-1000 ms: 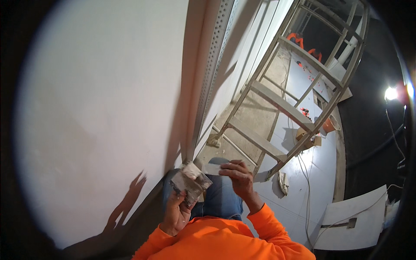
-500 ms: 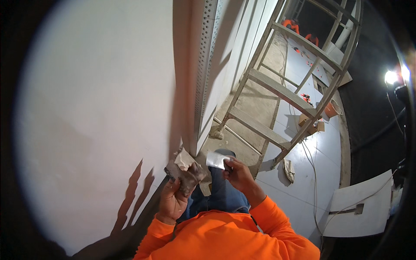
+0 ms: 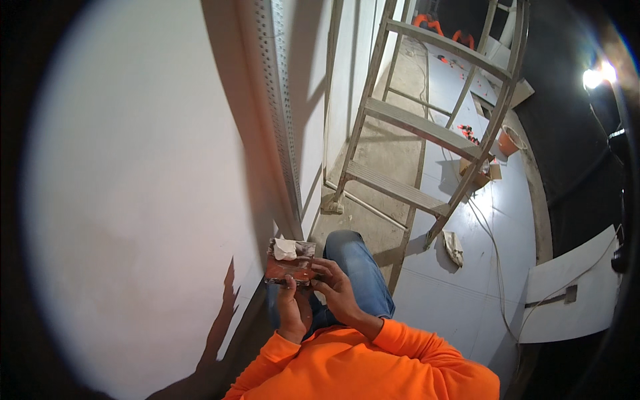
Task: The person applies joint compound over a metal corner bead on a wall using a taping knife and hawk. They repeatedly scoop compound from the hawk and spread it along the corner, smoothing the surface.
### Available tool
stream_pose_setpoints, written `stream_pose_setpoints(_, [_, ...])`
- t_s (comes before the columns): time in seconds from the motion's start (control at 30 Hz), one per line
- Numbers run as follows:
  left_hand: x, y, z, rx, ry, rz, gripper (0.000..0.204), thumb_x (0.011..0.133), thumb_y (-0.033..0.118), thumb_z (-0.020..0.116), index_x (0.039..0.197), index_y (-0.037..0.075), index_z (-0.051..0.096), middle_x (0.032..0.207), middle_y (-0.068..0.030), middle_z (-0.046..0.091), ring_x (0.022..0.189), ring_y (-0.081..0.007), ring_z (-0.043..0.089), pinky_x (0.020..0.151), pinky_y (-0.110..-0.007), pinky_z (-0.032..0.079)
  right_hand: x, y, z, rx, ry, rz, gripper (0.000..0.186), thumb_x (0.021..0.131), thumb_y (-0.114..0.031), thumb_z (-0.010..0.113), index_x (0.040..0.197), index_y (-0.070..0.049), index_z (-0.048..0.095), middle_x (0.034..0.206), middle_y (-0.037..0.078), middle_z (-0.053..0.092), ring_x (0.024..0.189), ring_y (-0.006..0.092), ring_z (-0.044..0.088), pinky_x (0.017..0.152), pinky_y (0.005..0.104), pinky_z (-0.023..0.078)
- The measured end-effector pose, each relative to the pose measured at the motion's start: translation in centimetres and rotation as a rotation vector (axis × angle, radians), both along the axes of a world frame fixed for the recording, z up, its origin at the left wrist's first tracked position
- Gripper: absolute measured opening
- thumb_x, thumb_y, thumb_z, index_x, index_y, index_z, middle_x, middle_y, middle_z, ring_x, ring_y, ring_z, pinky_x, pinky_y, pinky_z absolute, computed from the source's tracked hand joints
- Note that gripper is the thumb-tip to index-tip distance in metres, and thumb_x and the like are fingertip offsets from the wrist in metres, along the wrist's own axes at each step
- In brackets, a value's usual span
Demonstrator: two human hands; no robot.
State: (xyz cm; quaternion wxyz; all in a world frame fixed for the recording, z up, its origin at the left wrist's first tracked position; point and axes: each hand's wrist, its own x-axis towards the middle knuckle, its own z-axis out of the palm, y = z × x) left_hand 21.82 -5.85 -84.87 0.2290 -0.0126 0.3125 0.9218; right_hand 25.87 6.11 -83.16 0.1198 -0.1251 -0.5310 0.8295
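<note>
My left hand [image 3: 293, 310] grips a square, stained reddish-brown board [image 3: 288, 270] below the perforated metal corner strip [image 3: 280, 107]. A lump of white paste [image 3: 285, 249] sits on the board. My right hand [image 3: 337, 293] is against the board's right side with its fingers curled; whatever is in them is hidden. Both hands are over my jeans-covered legs [image 3: 353, 260], beside the pale wall [image 3: 127, 173].
An aluminium stepladder [image 3: 420, 123] stands ahead. Right of it are an orange bucket [image 3: 508, 141], cardboard box [image 3: 493, 172], crumpled bag [image 3: 452, 248], cables, loose white sheet [image 3: 553, 320] and bright lamp [image 3: 599, 77]. Two people in orange [image 3: 428, 23] crouch at the far end.
My right hand has moved left onto the board's side, and the shiny blade it held is out of sight. The board has turned, showing a reddish face. The view has shifted slightly.
</note>
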Motion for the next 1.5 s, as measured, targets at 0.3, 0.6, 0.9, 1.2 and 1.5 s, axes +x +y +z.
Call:
stream_pose_setpoints(0.3, [0.9,1.1,-2.0,-0.376,0.130,0.284,0.038,0.107,0.034,0.066,0.122,-0.001,0.068,0.118,-0.0080,0.072,0.106,-0.0172,0.067,0.097,-0.034,0.052,-1.5,0.9,-2.5,-0.331,-0.178,0.153,0.018,0.103,-0.012,0.072,0.118,-0.005,0.065,0.108,0.004,0.071,0.101,0.0148,0.067,0.090,0.0311,0.055])
stream_pose_setpoints(0.6, [1.1,1.5,-1.9,-0.551,0.146,0.331,0.030,0.107,0.028,0.067,0.113,-0.001,0.073,0.107,-0.0035,0.073,0.098,-0.0114,0.066,0.089,-0.028,0.052,-3.5,3.1,-2.7,-0.374,-0.118,0.239,0.014,0.104,-0.017,0.071,0.112,-0.006,0.067,0.102,0.003,0.072,0.097,0.0140,0.068,0.089,0.0301,0.053])
stream_pose_setpoints(0.9, [1.5,1.2,-2.0,-0.601,0.119,0.316,0.019,0.105,0.012,0.067,0.112,-0.004,0.074,0.102,-0.0004,0.071,0.093,-0.0079,0.064,0.081,-0.023,0.050,-4.4,4.6,-1.2,-0.313,-0.065,0.240,0.012,0.104,-0.012,0.070,0.113,-0.004,0.067,0.109,0.003,0.072,0.101,0.0131,0.067,0.093,0.0304,0.052])
stream_pose_setpoints(1.2, [1.0,0.5,-0.1,-0.566,0.151,0.283,0.041,0.099,0.007,0.074,0.136,-0.002,0.062,0.131,-0.0103,0.066,0.106,-0.0160,0.068,0.093,-0.030,0.059,-5.9,9.2,-0.6,-0.410,-0.062,0.101,0.015,0.106,-0.012,0.066,0.120,-0.008,0.064,0.113,0.002,0.073,0.104,0.0158,0.070,0.095,0.0337,0.056])
stream_pose_setpoints(1.5, [-0.9,-2.0,0.6,-0.478,0.104,0.099,0.055,0.091,0.009,0.080,0.139,-0.003,0.056,0.118,-0.0123,0.073,0.099,-0.0178,0.074,0.086,-0.029,0.064,-7.7,10.1,2.2,-0.398,0.133,-0.037,0.020,0.111,-0.020,0.059,0.124,-0.005,0.060,0.120,0.006,0.070,0.108,0.0166,0.069,0.094,0.0361,0.060])
